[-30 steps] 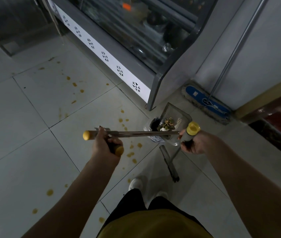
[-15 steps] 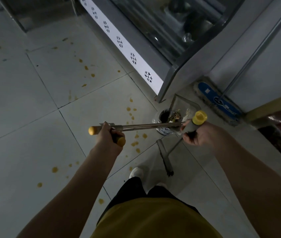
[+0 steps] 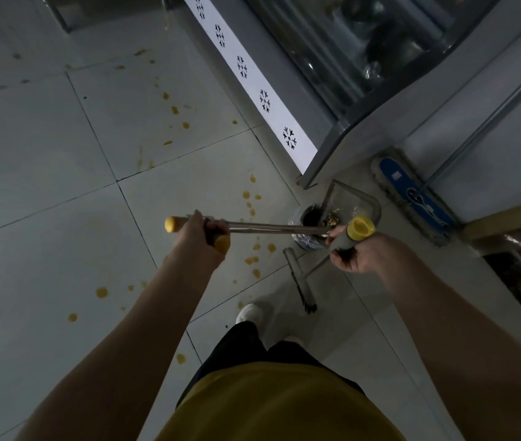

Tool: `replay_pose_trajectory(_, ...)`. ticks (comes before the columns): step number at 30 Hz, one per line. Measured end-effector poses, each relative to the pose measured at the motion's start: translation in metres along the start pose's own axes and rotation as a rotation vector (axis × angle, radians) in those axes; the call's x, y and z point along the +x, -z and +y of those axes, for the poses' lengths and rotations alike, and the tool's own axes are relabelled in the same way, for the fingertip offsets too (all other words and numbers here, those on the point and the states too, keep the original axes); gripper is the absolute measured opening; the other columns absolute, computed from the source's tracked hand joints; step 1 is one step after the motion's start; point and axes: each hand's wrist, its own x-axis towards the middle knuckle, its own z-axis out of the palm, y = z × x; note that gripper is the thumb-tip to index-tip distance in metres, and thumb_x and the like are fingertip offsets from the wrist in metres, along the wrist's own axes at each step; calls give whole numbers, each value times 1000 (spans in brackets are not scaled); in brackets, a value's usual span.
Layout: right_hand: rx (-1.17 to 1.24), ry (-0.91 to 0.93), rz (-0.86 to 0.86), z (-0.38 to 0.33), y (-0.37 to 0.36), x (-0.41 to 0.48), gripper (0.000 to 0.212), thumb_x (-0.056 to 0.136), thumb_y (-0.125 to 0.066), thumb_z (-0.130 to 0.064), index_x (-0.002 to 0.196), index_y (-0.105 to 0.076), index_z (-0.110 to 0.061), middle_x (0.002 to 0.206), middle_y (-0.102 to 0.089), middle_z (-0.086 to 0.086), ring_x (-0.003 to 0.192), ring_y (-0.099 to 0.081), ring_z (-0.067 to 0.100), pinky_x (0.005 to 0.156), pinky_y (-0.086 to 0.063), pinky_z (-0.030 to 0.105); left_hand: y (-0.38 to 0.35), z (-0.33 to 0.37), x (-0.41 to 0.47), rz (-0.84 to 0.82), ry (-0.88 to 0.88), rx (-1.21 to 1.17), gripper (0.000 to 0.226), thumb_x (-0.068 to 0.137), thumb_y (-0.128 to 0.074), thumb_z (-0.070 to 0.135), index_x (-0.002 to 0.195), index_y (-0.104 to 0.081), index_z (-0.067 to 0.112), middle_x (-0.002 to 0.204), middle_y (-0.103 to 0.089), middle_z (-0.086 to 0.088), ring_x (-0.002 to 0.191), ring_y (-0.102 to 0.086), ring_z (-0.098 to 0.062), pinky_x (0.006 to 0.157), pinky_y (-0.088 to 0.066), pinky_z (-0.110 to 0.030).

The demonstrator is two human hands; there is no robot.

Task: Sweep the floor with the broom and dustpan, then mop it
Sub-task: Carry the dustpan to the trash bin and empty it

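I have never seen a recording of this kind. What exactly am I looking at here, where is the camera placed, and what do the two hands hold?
There is no machine here. A person wears one camera on the head, and it looks down, so you see their own arms, legs and shoes from above. The left hand grips the long metal handle of the dustpan, which has some scraps in it. The right hand grips the broom by its grey handle with a yellow cap, and the bristles are low, near the floor. A small bin stands beside the dustpan. The tiled floor has many orange spots. A mop with a blue head leans against the wall, next to a glass-fronted cooler.
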Motion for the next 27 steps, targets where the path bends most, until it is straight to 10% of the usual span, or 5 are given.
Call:
replay_pose_trajectory(12,42,5,32,2,11,10,21,85,-57,-18,69,-54,-4,57,-53,12,34,-52,19,36,-47,21,28,20,19,103,16,72,22,96,-52,18,78,-48,6,74,-54,-5,59,-51,-8,45,-52,-22)
replay_pose_trajectory(27,34,-8,25,-6,16,17,21,86,-58,-19,71,-57,-3,48,-56,12,35,-54,19,36,-48,21,11,35,29,27,1,50,25,97,-48,20,78,-47,3,59,-53,-5,32,-52,-11,31,-44,-17)
